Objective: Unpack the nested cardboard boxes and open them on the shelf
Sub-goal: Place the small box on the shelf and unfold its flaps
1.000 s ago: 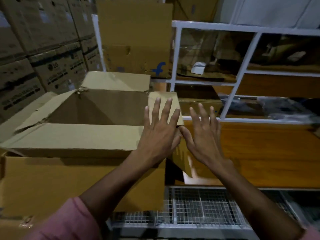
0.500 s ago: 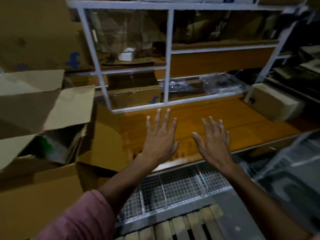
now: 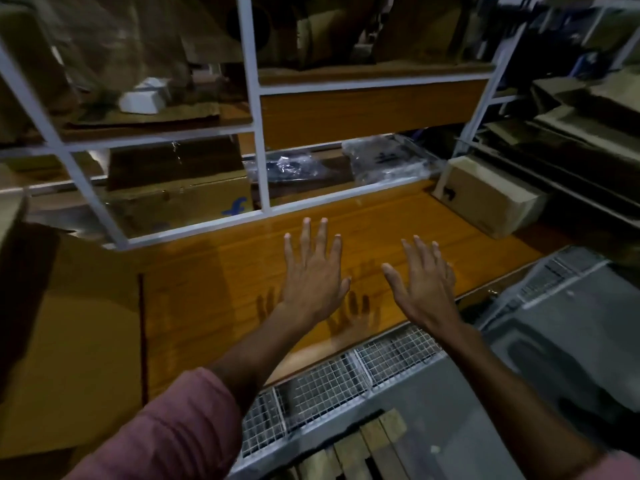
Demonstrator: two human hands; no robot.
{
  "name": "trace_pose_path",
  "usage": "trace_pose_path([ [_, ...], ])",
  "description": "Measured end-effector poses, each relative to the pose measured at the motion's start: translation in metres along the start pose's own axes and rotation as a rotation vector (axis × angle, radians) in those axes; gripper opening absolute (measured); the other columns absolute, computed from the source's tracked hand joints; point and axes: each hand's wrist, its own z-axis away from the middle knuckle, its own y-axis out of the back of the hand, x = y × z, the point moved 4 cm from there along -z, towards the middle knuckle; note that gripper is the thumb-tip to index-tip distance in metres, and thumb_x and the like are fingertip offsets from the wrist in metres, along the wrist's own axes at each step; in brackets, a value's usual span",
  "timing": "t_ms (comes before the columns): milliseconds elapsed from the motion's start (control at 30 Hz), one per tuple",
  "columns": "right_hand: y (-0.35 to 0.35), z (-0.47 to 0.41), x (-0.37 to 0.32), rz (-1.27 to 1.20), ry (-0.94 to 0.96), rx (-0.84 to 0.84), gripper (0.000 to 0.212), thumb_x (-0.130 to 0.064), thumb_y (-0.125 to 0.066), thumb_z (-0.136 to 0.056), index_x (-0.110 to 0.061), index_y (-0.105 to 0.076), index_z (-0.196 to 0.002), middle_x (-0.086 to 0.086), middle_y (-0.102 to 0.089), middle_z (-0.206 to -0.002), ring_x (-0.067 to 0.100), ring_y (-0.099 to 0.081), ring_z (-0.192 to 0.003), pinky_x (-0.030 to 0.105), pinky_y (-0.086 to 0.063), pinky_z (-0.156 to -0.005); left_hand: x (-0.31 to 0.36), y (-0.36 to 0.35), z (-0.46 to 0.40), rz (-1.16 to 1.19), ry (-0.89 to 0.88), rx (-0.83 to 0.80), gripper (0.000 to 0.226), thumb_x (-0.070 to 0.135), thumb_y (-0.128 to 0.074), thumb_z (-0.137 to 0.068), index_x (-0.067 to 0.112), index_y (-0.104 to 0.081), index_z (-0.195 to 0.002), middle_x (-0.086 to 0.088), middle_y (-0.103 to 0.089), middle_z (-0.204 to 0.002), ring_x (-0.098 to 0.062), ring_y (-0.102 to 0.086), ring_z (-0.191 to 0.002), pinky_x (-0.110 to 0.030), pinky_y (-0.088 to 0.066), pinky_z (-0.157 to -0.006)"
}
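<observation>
Both hands empty, fingers spread, left hand (image 3: 313, 271) and right hand (image 3: 420, 278) over wooden shelf (image 3: 381, 220); cardboard box (image 3: 69, 334) well left.

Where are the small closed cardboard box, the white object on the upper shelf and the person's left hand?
small closed cardboard box (image 3: 491, 199): head view, on its top face.
white object (image 3: 143, 98): head view, on its front side.
left hand (image 3: 313, 278): head view, on the back of the hand.
</observation>
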Motion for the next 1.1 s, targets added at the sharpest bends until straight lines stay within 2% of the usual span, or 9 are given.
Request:
trace_pose_path([
  [300,-0.017,-0.079,0.084,-0.010,-0.053,-0.055,0.080,-0.073,-0.023,-0.095,-0.024,-0.026,-0.158,0.006,-0.019,-0.168,0.029,-0.007,-0.156,0.059,-0.011,-0.122,0.042,-0.048,-0.085,0.018,-0.040,-0.087,0.083,0.061,-0.049,-0.097,0.018,-0.016,-0.160,-0.013,0.008,-0.170,-0.039,0.016,-0.154,-0.066,0.001,-0.121],
  [633,-0.026,-0.194,0.232,-0.067,-0.033,-0.126,0.083,-0.073,-0.022,-0.095,-0.020,-0.026,-0.158,0.008,-0.019,-0.168,0.030,-0.007,-0.156,0.060,-0.009,-0.122,0.156,-0.106,-0.227,-0.038,-0.002,-0.193,0.082,0.059,-0.047,-0.098,0.017,-0.016,-0.161,-0.015,0.005,-0.170,-0.040,0.015,-0.154,-0.065,0.007,-0.120],
  [967,-0.002,-0.295,0.367,0.077,-0.116,-0.033,0.079,-0.065,-0.026,-0.098,-0.006,-0.038,-0.149,0.020,-0.028,-0.162,0.039,-0.016,-0.152,0.064,-0.013,-0.120,0.280,-0.153,-0.337,-0.040,-0.056,-0.294,0.079,0.055,-0.046,-0.100,0.015,-0.014,-0.161,-0.016,0.008,-0.169,-0.040,0.017,-0.153,-0.067,0.009,-0.119],
  [1100,0.004,-0.316,0.411,0.128,-0.144,0.019,0.072,-0.057,-0.037,-0.100,-0.010,-0.030,-0.153,0.016,-0.015,-0.167,0.039,-0.005,-0.155,0.069,-0.008,-0.118,0.309,-0.165,-0.362,-0.056,-0.084,-0.306,0.074,0.053,-0.045,-0.100,0.015,-0.018,-0.158,-0.016,0.002,-0.169,-0.041,0.013,-0.154,-0.067,0.006,-0.119],
])
